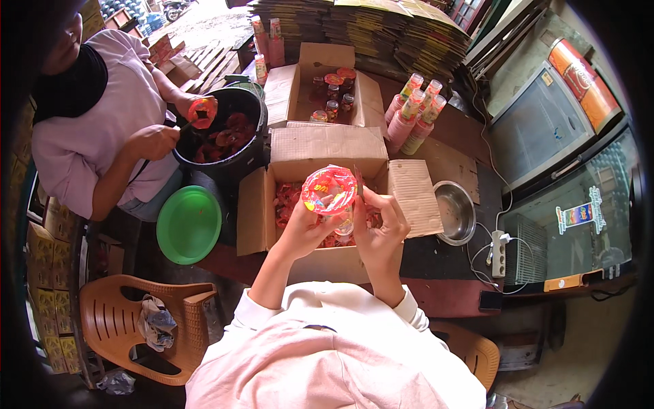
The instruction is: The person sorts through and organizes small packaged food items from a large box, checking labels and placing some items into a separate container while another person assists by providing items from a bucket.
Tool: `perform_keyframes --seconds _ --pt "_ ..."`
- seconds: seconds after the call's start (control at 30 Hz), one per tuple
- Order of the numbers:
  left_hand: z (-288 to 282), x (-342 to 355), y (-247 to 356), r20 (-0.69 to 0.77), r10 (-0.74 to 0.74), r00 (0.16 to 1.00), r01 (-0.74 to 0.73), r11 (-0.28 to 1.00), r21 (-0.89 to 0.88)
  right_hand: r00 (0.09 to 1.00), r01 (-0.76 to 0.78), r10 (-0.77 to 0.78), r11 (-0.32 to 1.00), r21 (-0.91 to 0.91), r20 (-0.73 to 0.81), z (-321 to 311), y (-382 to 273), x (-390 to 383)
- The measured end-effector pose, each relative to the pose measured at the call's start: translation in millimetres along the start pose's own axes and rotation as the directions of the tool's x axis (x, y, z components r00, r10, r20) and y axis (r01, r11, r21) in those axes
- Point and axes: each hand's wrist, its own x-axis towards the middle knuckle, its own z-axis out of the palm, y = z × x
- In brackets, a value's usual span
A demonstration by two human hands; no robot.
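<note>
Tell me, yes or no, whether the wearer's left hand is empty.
No, the left hand grips a red-topped cup above the open cardboard box.

The left hand (306, 228) and right hand (380, 226) are over a box (327, 143). A basin (189, 225) lies to their left, a bowl (455, 213) right.

Red film cup lid (330, 189), above near open carton (327, 144): bits of yellow lettering. Stacked cups (406, 121), upper R of carton: multicol. printed bands, too sm. to read. Red-orange cooler panel (579, 80), far upper R of carton: pale script. Blue rect. sticker (579, 215) on glass door (606, 177), far R of carton: sm. lettering, unclear. Yellow boxes (44, 279), far L of carton: dark print, illegible.
</note>
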Motion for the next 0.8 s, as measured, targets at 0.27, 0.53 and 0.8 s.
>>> perform_keyframes --seconds 0.27,0.53,0.8 --pt "13.1 0.7 -4.2 -0.068 -0.116 0.991 0.100 0.974 -0.204 0.996 0.091 -0.092 0.994 -0.066 -0.015 2.5 4.5 -1.2" --pt "7.9 1.6 -4.6 0.011 -0.062 0.998 0.062 0.998 -0.022 0.999 0.040 -0.040 0.999 0.006 -0.003 -0.9 7.8 6.8" --pt "4.4 6.4 1.8 0.020 -0.104 0.994 0.104 0.995 0.001 0.999 0.017 -0.018 1.000 0.008 0.028 -4.1 8.8 5.8"
